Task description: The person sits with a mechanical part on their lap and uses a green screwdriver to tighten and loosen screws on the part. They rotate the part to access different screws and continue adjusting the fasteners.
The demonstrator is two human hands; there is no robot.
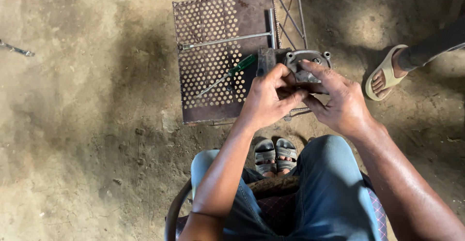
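Both hands grip a grey cast-metal engine part (pixel 296 63) with bolt lugs, held just above the near right corner of a rusty perforated metal stand (pixel 208 28). My left hand (pixel 268 96) wraps its left side with the fingers curled over the top. From the right, my right hand (pixel 336 98) holds it with the fingers pressed on its upper face. On the stand lie a green-handled screwdriver (pixel 227 74) and a long T-handle wrench (pixel 232 38), both to the left of the part.
I sit on a chair with a dark curved frame (pixel 175 212), my sandalled feet (pixel 276 155) on the dirt floor. Another person's sandalled foot (pixel 387 72) stands at the right. A metal tool (pixel 17 50) lies on the ground at far left.
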